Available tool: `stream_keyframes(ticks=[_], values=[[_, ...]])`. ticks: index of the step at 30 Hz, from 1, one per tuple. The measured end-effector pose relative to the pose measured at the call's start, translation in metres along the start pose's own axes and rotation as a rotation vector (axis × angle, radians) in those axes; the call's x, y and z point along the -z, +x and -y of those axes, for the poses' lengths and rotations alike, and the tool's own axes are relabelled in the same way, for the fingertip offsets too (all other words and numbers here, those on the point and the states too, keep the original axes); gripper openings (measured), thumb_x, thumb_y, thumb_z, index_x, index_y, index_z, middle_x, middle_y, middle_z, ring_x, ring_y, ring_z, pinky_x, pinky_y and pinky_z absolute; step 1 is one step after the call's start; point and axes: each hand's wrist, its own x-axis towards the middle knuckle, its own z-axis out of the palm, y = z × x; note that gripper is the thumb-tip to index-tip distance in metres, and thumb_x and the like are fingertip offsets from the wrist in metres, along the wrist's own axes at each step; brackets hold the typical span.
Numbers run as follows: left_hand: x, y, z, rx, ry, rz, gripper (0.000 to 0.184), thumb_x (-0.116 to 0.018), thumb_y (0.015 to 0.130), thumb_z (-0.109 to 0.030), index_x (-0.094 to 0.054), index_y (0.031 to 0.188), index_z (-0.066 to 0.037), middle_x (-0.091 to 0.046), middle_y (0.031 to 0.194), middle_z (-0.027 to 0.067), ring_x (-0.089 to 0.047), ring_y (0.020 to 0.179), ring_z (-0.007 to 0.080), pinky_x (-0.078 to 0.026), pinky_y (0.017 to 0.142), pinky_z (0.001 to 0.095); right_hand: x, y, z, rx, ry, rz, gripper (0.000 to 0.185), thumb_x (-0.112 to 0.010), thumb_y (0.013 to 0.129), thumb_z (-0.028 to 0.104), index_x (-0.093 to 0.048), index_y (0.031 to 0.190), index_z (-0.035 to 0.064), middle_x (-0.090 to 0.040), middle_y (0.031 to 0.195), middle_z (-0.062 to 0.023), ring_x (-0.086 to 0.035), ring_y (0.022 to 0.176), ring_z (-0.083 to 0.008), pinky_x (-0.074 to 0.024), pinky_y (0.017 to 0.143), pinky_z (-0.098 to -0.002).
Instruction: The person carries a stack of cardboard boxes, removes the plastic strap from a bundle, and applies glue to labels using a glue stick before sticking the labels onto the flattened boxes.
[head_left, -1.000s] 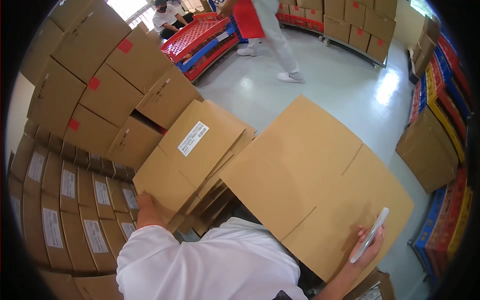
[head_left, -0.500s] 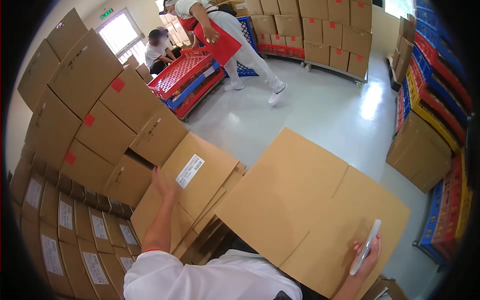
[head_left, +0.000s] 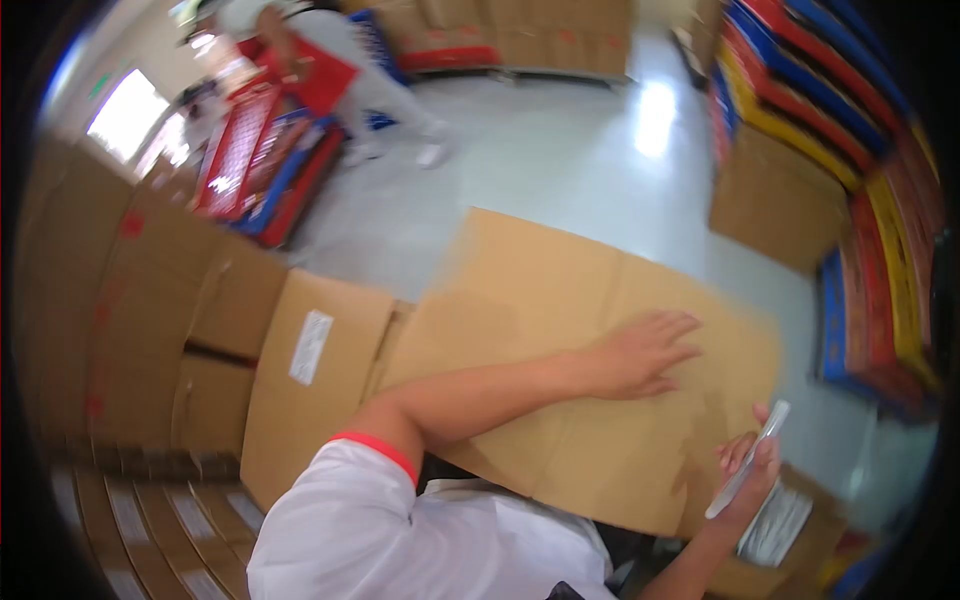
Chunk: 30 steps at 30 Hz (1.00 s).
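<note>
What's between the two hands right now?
Bare cardboard sheet only, from left hand to right hand; the head view shows it.

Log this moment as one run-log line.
left hand: open, spread over cardboard, contact unclear | right hand: holding pale stick | labelled carton: left of cardboard

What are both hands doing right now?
Left hand: open, fingers spread over the cardboard.
Right hand: closed around a pale, pen-like stick.
</note>
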Motion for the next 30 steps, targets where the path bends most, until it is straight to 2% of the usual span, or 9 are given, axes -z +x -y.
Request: stream_keyframes(ticks=[2,5,7,11,13,15,18,27,30], values=[[-0.013,-0.008,0.002,-0.011,0.063,0.111,0.057,-0.074,0.092,-0.024,-0.053,0.144,-0.011,-0.037,0.159,0.0215,-0.032,0.149,0.0419,-0.031,0.120,0.0540,0.035,-0.024,0.039,0.083,-0.235,-0.061,0.063,-0.067,0.099,0.041,-0.053,0.138,-0.0073,-0.056,0.064,-0.0007,-0.052,0.057,-0.0096,-0.0504,0.059,-0.0281],[-0.002,-0.013,0.008,0.151,-0.038,0.150,0.058,-0.076,0.089,-0.014,-0.056,0.143,-0.007,-0.046,0.154,0.0232,-0.042,0.145,0.0406,-0.037,0.118,0.0475,0.033,-0.057,0.096,0.171,-0.582,-0.496,0.042,-0.070,0.097,0.018,-0.060,0.132,-0.0040,-0.067,0.103,-0.0034,-0.056,0.070,-0.0077,-0.0485,0.063,-0.0250],[0.007,-0.009,0.002,0.243,-0.088,0.131,0.055,-0.070,0.090,-0.008,-0.055,0.144,-0.005,-0.046,0.155,0.0229,-0.041,0.147,0.0386,-0.037,0.119,0.0453,0.067,-0.071,0.118,0.224,-0.793,-0.586,0.028,-0.071,0.097,0.016,-0.067,0.119,-0.0011,-0.064,0.094,0.0018,-0.052,0.074,-0.0050,-0.0442,0.066,-0.0227],[0.007,-0.001,-0.023,0.272,-0.095,0.215,0.050,-0.066,0.093,-0.010,-0.056,0.142,-0.004,-0.042,0.158,0.0220,-0.039,0.148,0.0383,-0.037,0.119,0.0457,0.121,-0.097,0.123,0.202,-1.085,-0.819,0.022,-0.074,0.095,0.018,-0.069,0.106,-0.0007,-0.066,0.083,-0.0012,-0.055,0.072,-0.0101,-0.0464,0.066,-0.0286],[0.011,-0.001,-0.024,0.258,-0.009,0.254,0.049,-0.066,0.094,-0.010,-0.057,0.141,-0.003,-0.041,0.158,0.0213,-0.038,0.148,0.0382,-0.036,0.119,0.0462,0.139,-0.095,0.110,0.185,-1.131,-0.839,0.022,-0.075,0.093,0.019,-0.069,0.101,-0.0005,-0.068,0.081,-0.0049,-0.060,0.070,-0.0150,-0.0482,0.067,-0.0323],[0.010,-0.001,-0.025,0.185,0.087,0.286,0.045,-0.065,0.095,-0.011,-0.058,0.139,-0.003,-0.043,0.158,0.0197,-0.039,0.148,0.0384,-0.035,0.119,0.0470,0.168,-0.098,0.085,-0.053,-1.447,-0.774,0.030,-0.079,0.087,0.025,-0.069,0.099,0.0001,-0.071,0.087,-0.0160,-0.069,0.079,-0.0328,-0.0514,0.073,-0.0420],[0.008,0.001,-0.028,0.186,0.089,0.279,0.045,-0.068,0.094,-0.010,-0.059,0.138,-0.006,-0.044,0.156,0.0174,-0.038,0.148,0.0371,-0.035,0.120,0.0479,0.201,-0.090,0.042,-0.156,-1.471,-0.705,0.036,-0.081,0.084,0.032,-0.070,0.100,0.0017,-0.071,0.095,-0.0218,-0.067,0.092,-0.0427,-0.0514,0.081,-0.0490],[0.006,0.000,-0.030,0.209,0.103,0.274,0.044,-0.066,0.094,-0.009,-0.061,0.137,-0.005,-0.045,0.157,0.0176,-0.039,0.148,0.0371,-0.035,0.120,0.0465,0.209,-0.041,-0.009,-0.232,-1.474,-0.701,0.058,-0.087,0.076,0.037,-0.072,0.126,0.0130,-0.065,0.118,-0.0170,-0.068,0.106,-0.0361,-0.0544,0.088,-0.0467],[0.006,0.000,-0.030,0.211,0.091,0.264,0.044,-0.070,0.091,-0.007,-0.061,0.135,-0.005,-0.046,0.155,0.0178,-0.039,0.147,0.0373,-0.036,0.119,0.0474,0.214,-0.036,-0.020,-0.178,-1.528,-0.701,0.057,-0.088,0.076,0.036,-0.071,0.124,0.0106,-0.065,0.117,-0.0173,-0.068,0.104,-0.0370,-0.0547,0.087,-0.0473]])
